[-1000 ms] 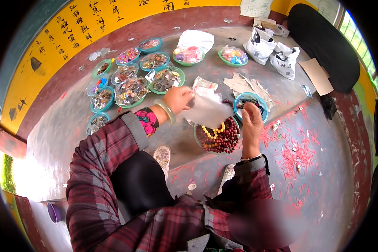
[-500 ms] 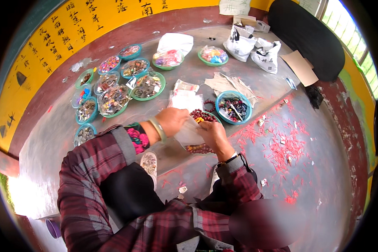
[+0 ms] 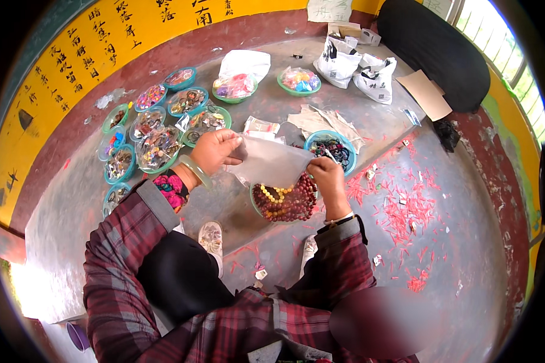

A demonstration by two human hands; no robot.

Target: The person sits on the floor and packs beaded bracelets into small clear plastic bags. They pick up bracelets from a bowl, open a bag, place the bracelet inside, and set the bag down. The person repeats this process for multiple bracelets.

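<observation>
A translucent white plastic bag [image 3: 272,158] is stretched between my two hands. My left hand [image 3: 215,151] pinches its left end, and my right hand [image 3: 328,180] grips its right end. Just below the bag sits a bowl of dark red bead strings [image 3: 287,202], with a short yellow bead string [image 3: 277,195] among them. The bag hides part of the bowl's far side. Beyond my right hand stands a blue bowl [image 3: 351,162] holding dark cords and small pieces. A stack of folded white bags [image 3: 261,126] lies behind the held one.
Several bowls of small trinkets [image 3: 157,145] crowd the left. Bowls with colourful packets [image 3: 300,80] and white carrier bags [image 3: 375,80] stand farther back. Beige cloth [image 3: 327,125] lies behind the blue bowl. Red scraps [image 3: 402,206] litter the lower floor at right, beyond a ledge.
My hands have moved apart, the left one up and leftward, the right one to the right. The plastic bag is now spread out and raised, uncovering more of the bead bowl.
</observation>
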